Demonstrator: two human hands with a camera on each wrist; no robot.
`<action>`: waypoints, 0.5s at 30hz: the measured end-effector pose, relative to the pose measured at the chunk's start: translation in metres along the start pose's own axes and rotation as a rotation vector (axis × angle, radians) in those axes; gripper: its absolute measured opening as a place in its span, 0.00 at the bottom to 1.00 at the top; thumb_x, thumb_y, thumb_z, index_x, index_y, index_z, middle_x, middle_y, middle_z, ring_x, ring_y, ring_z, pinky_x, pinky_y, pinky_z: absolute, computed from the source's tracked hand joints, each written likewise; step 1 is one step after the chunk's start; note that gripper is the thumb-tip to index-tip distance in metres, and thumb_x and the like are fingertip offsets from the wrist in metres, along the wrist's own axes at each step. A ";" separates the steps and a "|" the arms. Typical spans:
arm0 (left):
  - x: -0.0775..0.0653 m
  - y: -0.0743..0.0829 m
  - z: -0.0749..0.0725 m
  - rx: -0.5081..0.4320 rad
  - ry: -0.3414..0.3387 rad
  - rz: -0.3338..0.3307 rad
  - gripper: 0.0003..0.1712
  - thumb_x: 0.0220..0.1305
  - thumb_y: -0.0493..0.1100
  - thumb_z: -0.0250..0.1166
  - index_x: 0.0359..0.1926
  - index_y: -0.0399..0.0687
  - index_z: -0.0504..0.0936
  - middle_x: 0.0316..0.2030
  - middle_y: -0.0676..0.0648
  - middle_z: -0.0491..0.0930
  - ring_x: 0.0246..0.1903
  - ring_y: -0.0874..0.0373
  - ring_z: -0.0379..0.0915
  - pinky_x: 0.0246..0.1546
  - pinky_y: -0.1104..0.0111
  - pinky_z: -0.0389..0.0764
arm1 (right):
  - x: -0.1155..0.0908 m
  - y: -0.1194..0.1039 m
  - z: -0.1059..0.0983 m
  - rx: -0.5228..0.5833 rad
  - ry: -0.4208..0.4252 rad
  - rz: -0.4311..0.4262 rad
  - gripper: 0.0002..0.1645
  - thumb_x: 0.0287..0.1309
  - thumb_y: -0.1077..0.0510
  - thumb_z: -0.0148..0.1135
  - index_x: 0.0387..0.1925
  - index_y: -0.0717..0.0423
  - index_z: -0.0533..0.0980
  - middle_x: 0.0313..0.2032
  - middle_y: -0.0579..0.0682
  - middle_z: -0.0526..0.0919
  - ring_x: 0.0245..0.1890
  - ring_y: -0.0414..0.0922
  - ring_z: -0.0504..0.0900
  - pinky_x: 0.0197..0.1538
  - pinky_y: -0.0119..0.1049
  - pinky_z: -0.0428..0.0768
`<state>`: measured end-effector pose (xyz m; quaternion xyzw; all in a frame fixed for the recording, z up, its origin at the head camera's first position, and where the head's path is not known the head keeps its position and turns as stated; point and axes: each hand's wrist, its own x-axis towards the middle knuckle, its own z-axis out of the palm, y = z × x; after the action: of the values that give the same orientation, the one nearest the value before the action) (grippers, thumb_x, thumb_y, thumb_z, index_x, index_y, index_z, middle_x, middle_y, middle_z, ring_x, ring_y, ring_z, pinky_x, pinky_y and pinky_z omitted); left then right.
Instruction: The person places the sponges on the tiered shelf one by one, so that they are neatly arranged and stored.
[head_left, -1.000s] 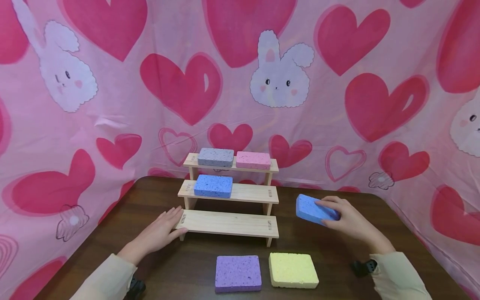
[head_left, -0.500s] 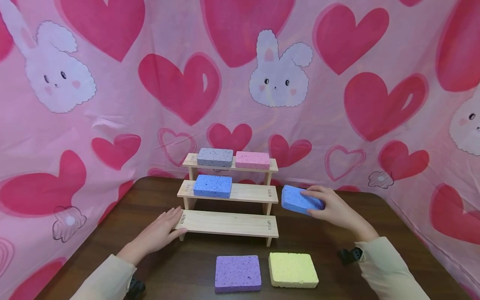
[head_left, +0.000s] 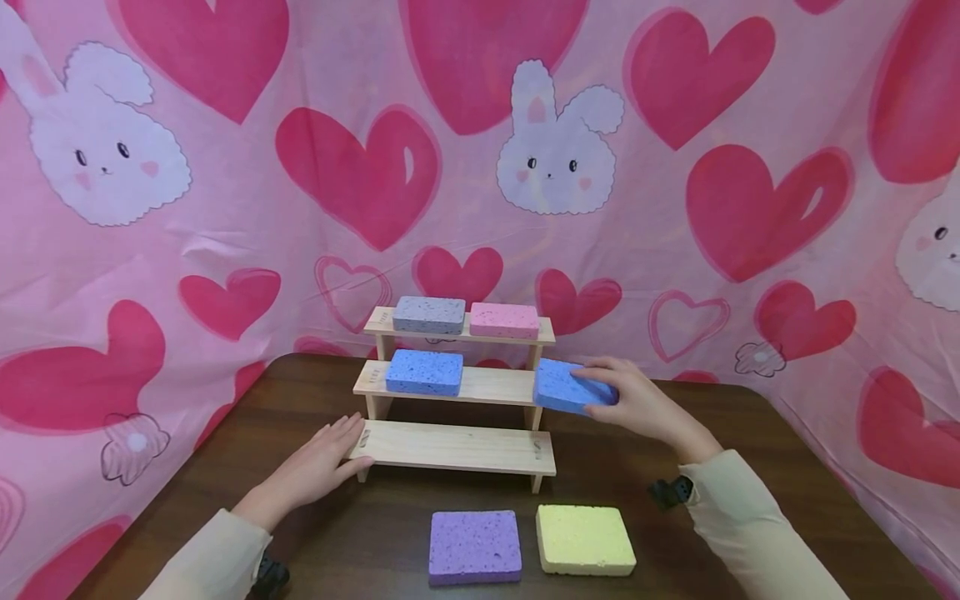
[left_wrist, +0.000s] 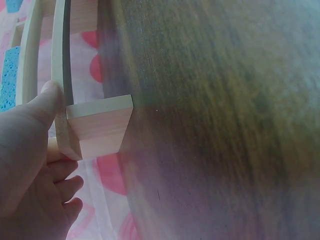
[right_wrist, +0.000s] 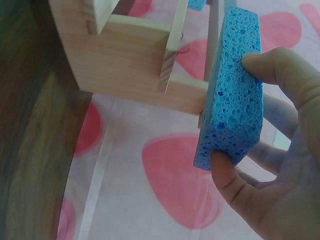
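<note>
My right hand (head_left: 636, 398) holds a blue sponge (head_left: 562, 385) by its right end, thumb on one side and fingers on the other. In the head view this sponge overlaps the right end of the middle shelf of a three-step wooden stand (head_left: 453, 446). Pores show on the held sponge (right_wrist: 232, 85) in the right wrist view. Another blue sponge (head_left: 425, 372) lies on the left of that middle shelf. My left hand (head_left: 318, 467) grips the left end of the lowest shelf, thumb at the front edge (left_wrist: 62, 65).
A grey sponge (head_left: 429, 314) and a pink sponge (head_left: 504, 320) sit on the top shelf. In front of the stand, a purple sponge (head_left: 475, 546) and a yellow sponge (head_left: 585, 540) lie on the dark wooden table (head_left: 360, 550). A pink heart-patterned cloth (head_left: 450, 192) hangs behind.
My right hand has carried the blue sponge leftward and slightly up, from over the table's right side to the middle shelf's right end. The left hand has stayed in place.
</note>
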<state>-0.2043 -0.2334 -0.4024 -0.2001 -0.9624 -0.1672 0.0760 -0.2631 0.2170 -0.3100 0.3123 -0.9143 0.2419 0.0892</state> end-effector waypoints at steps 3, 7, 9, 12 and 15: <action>0.000 0.001 -0.001 -0.004 -0.005 -0.006 0.39 0.59 0.52 0.62 0.61 0.26 0.64 0.60 0.30 0.62 0.61 0.36 0.55 0.60 0.47 0.55 | 0.007 -0.005 0.003 0.014 -0.002 -0.011 0.34 0.46 0.55 0.70 0.57 0.53 0.73 0.57 0.58 0.69 0.53 0.57 0.64 0.45 0.52 0.77; 0.000 0.001 -0.001 -0.001 -0.011 -0.011 0.39 0.59 0.52 0.62 0.61 0.27 0.64 0.60 0.31 0.62 0.61 0.36 0.54 0.60 0.47 0.55 | 0.016 -0.009 0.008 0.017 0.000 -0.038 0.33 0.45 0.56 0.70 0.57 0.54 0.74 0.55 0.58 0.70 0.52 0.56 0.65 0.45 0.50 0.78; 0.000 0.001 -0.001 0.001 -0.011 -0.011 0.39 0.59 0.52 0.62 0.61 0.27 0.64 0.60 0.30 0.63 0.61 0.36 0.55 0.60 0.47 0.55 | 0.021 -0.011 0.011 0.018 -0.005 -0.040 0.33 0.45 0.56 0.70 0.57 0.54 0.74 0.54 0.57 0.70 0.52 0.56 0.65 0.44 0.49 0.78; 0.000 0.002 -0.001 -0.001 -0.009 -0.010 0.39 0.59 0.52 0.62 0.61 0.26 0.64 0.60 0.30 0.63 0.61 0.36 0.55 0.60 0.47 0.55 | 0.027 -0.015 0.015 0.023 -0.021 -0.031 0.34 0.45 0.55 0.70 0.57 0.53 0.73 0.55 0.57 0.69 0.52 0.55 0.65 0.45 0.49 0.78; 0.000 0.002 -0.002 0.001 -0.003 -0.004 0.39 0.59 0.52 0.62 0.61 0.26 0.64 0.60 0.30 0.63 0.61 0.36 0.55 0.60 0.47 0.55 | 0.032 -0.018 0.018 0.027 -0.039 -0.033 0.34 0.46 0.54 0.70 0.58 0.53 0.73 0.55 0.57 0.69 0.53 0.56 0.65 0.47 0.50 0.77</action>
<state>-0.2029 -0.2323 -0.4004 -0.1986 -0.9630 -0.1664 0.0742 -0.2778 0.1785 -0.3087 0.3329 -0.9074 0.2464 0.0712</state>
